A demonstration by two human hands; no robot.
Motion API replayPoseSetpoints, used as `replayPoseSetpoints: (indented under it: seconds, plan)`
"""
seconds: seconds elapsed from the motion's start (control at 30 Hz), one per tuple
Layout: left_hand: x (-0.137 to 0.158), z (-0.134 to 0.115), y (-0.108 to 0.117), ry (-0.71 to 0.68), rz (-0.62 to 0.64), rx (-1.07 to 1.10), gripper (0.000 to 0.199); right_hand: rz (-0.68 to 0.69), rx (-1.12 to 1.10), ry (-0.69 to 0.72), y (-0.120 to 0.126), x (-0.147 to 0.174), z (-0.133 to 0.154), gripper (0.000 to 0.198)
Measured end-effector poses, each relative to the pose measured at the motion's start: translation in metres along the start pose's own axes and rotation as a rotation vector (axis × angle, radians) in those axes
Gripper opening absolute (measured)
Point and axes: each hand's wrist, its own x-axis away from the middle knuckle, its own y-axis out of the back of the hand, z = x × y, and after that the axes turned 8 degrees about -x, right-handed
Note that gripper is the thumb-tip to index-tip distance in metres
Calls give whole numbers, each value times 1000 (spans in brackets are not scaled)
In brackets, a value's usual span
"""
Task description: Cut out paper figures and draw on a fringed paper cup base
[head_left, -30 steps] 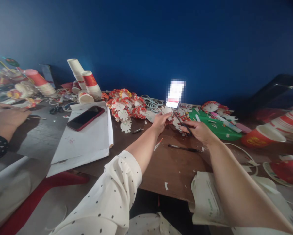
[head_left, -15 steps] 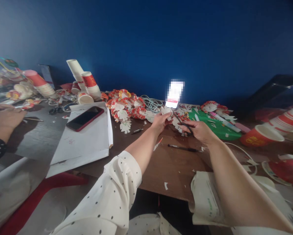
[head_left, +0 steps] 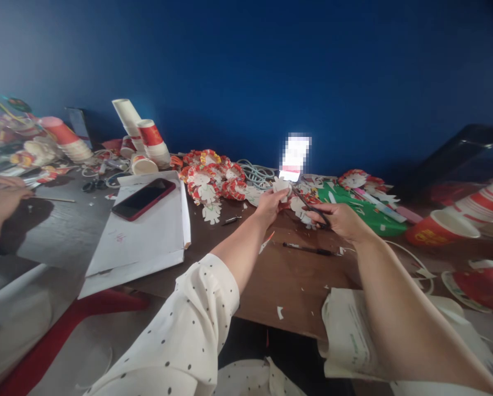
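My left hand (head_left: pixel 273 203) pinches a white paper cutout (head_left: pixel 281 188) just in front of a bright phone (head_left: pixel 294 158) leaning on the wall. Scissors (head_left: pixel 308 203) with dark handles are in my right hand (head_left: pixel 340 219); their blades reach to the cutout's right edge. Whether the blades touch the paper, I cannot tell. Below the scissors lie more white paper cutouts (head_left: pixel 302 212). To the left of my left hand is a pile of red-and-white paper flowers (head_left: pixel 209 173). A black pen (head_left: pixel 310 249) lies on the brown table (head_left: pixel 266 280) beneath my hands.
A dark phone (head_left: pixel 144 199) rests on a white cardboard sheet (head_left: pixel 134 247) at left. Stacked paper cups (head_left: pixel 153 144) stand behind it. Green paper (head_left: pixel 353 206) and a red cup (head_left: pixel 439 228) are at right. Another person's hand (head_left: pixel 1 201) works at far left.
My right hand and the scissors have shifted slightly right. My left hand still holds the cutout. At far left the other person's hand has moved left, and a thin stick beside it shows more.
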Motion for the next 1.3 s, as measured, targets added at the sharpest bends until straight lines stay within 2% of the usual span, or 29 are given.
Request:
replayPoseSetpoints:
  seconds: [0.9, 1.3]
  plan:
    - [4, -3, -2, 7, -5, 27, 5, -2, 42, 21, 3, 0, 1, 61]
    - [5, -7, -1, 47, -61, 61, 5, 28, 22, -4, 3, 1, 0, 65]
